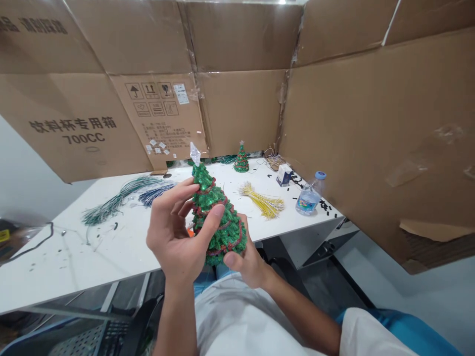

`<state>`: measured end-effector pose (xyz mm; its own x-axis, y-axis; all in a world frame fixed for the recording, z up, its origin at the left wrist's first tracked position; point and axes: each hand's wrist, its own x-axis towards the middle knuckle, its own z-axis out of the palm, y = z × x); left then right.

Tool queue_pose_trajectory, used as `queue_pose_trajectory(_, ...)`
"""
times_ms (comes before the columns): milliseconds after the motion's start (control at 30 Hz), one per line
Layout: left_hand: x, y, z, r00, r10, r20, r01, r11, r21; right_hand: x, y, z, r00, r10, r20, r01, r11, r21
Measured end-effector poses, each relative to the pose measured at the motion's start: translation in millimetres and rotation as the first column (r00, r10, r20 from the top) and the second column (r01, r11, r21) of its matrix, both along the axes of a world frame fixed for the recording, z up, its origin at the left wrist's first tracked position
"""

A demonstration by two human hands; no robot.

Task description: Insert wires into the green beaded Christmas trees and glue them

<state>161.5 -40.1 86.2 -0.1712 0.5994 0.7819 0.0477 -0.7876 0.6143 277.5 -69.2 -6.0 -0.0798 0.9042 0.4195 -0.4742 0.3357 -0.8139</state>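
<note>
White cloth of our shirt (245, 316) fills six o'clock, nearest the camera. Above it, slightly toward seven from the middle of our view, we hold a glittery green Christmas tree (218, 217) in both hands, in front of the near edge of the white table (122, 252). Its long axis is tilted: the pale topper (195, 154) points between eleven and twelve, the base between five and six. Our left hand (178, 232) has its grip on the tree's upper and middle part, thumb across the front, fingers along the nine o'clock side. Our right hand (250, 264) has its grip at the base, thumb on the lower rim. At twelve o'clock, a second tree (242, 160) stands upright on the table. Yellow wires (264, 201) lie toward four, a capped bottle (308, 198) near three, green wires (115, 200) near nine.
</note>
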Motion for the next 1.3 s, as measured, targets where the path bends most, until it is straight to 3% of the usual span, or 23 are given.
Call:
queue_pose_trajectory(333,-1.1,2.8,-1.8,0.999,-0.036,0.027,0.037,0.999,-0.031,0.0,0.2,-0.7,1.000,-0.010,0.020,0.010,1.000,-0.011)
queue_pose_trajectory(667,-7.6,14.5,-0.7,0.995,-0.080,-0.061,0.085,0.993,0.077,-2.9,3.5,-8.2,0.999,-0.006,0.053,0.007,0.999,-0.032)
queue_pose_trajectory(967,-6.3,1.7,-5.5,0.995,0.022,-0.094,-0.018,0.999,0.038,0.1,4.0,-3.3,0.987,0.142,-0.072,-0.149,0.983,-0.105)
queue_pose_trajectory(1300,-4.7,0.7,-4.2,0.987,0.094,-0.130,-0.074,0.986,0.147,2.9,6.9,-3.2,0.975,0.177,-0.135,-0.200,0.962,-0.186)
